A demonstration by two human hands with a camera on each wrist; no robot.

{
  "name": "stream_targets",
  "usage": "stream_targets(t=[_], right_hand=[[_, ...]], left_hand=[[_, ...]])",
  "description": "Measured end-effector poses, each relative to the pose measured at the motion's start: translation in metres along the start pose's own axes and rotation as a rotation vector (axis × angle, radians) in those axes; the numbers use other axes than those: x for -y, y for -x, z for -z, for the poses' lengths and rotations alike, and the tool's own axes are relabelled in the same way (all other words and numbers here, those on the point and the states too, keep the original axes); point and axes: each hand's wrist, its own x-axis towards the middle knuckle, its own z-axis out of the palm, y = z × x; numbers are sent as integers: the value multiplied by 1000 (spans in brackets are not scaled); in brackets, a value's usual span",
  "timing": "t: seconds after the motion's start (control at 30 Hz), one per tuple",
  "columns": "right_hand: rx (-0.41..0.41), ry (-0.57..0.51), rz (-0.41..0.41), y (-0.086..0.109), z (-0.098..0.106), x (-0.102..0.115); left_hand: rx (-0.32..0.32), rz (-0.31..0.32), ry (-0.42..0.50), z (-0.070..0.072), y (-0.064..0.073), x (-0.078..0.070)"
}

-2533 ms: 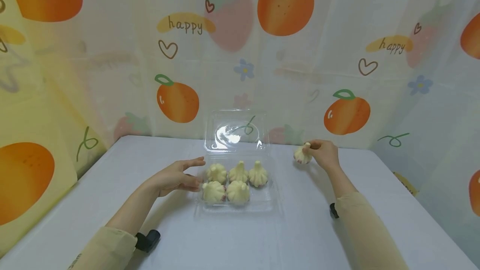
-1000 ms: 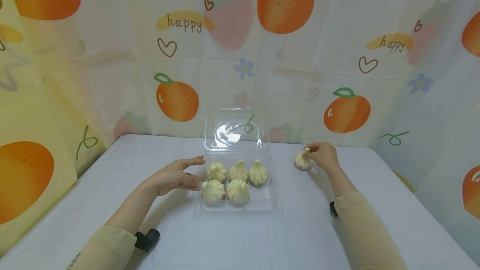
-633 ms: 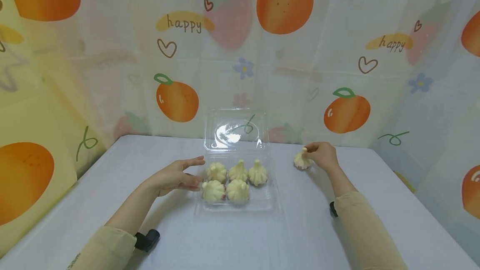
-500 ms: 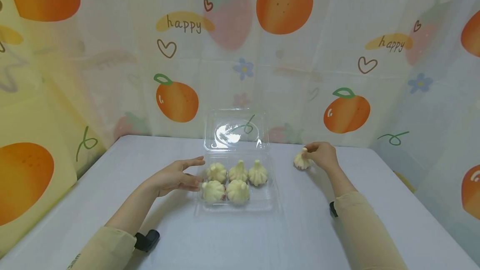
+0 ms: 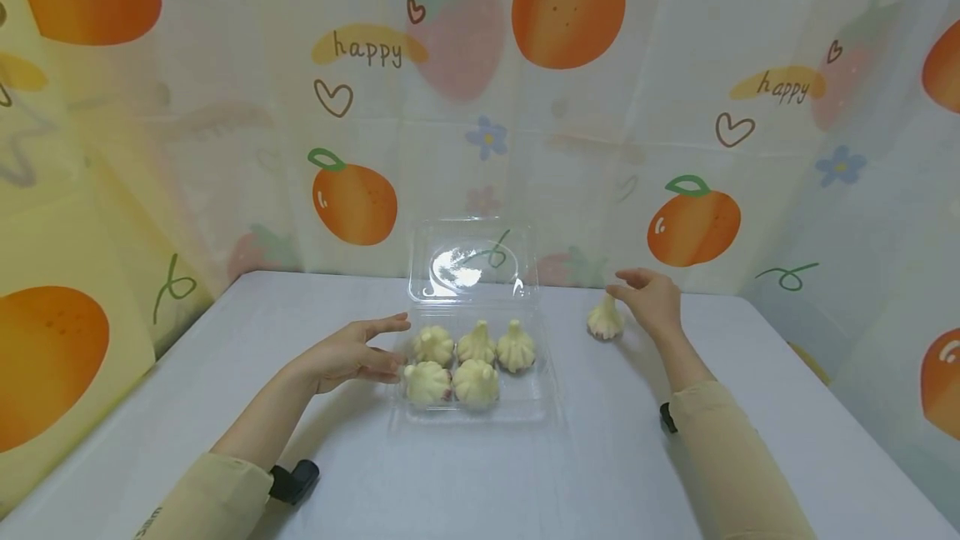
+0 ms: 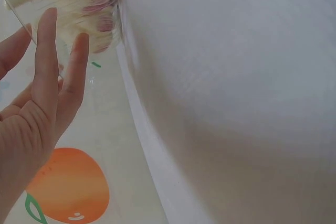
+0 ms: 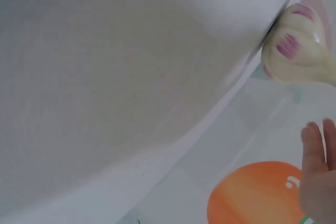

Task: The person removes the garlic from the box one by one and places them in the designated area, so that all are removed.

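Observation:
A garlic bulb [image 5: 604, 322] stands upright on the table, right of the clear plastic box. My right hand [image 5: 651, 303] is just behind its stem with the fingers loosened; the right wrist view shows the fingers [image 7: 313, 148] apart from the purple-streaked bulb [image 7: 294, 51]. The clear box [image 5: 525, 400] holds several more bulbs in two rows, three at the back and two in front. My left hand [image 5: 345, 357] is at the box's left side with extended fingers. In the left wrist view those fingers [image 6: 46, 51] lie against the clear wall, purple-marked garlic [image 6: 94, 9] behind it.
The box's transparent lid [image 5: 472, 261] stands raised at the back, reflecting light. A white cloth covers the table [image 5: 360, 473], whose far edge meets a fruit-printed curtain [image 5: 600, 140]. The front right spot in the box has no bulb.
My right hand has lowered the garlic bulb onto the table, then let go of it and lifted slightly up and to the right. The left hand has stayed in place.

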Motion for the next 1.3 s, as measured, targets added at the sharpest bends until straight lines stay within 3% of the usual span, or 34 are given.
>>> stream_targets(t=[0.17,0.47,0.87,1.1,1.3], right_hand=[[-133,-92,30,-1,2,9],[-140,-230,52,3,1,32],[-1,-349,146,25,-13,69],[142,-413,173,38,-23,85],[292,-406,184,49,-29,96]], left_hand=[[2,0,-2,0,-1,1],[1,-1,-8,1,-1,3],[2,-4,-7,2,-1,2],[4,-4,-11,2,-1,2],[-5,9,-15,1,-1,2]])
